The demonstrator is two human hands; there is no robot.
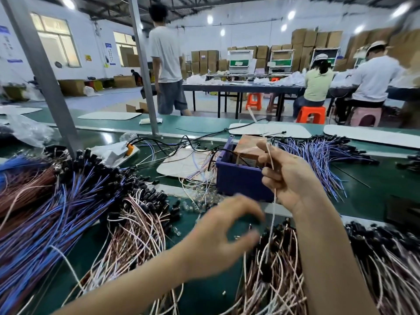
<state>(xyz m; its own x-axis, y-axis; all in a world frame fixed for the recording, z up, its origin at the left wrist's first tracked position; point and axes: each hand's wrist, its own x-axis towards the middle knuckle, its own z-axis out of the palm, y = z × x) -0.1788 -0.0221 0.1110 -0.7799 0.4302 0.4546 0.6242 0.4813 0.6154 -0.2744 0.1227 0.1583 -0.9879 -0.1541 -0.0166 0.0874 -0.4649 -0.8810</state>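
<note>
My right hand (pixel 288 176) is raised above the green bench and grips a thin pale pink wire (pixel 272 214) that hangs straight down from its curled fingers to a heap of pink wires (pixel 279 269) with black ends. My left hand (pixel 225 235) is blurred, hovering low over the bench, fingers and thumb curved apart with nothing seen between them. Small clear parts (pixel 200 201) lie scattered just beyond it.
A blue plastic bin (pixel 241 178) holding a brown packet stands behind my hands. Blue wire bundles (pixel 56 212) fill the left, more blue wires (pixel 322 155) lie at the right, another pink heap (pixel 141 226) in the middle. A grey post (pixel 45 76) rises at left. People work at tables beyond.
</note>
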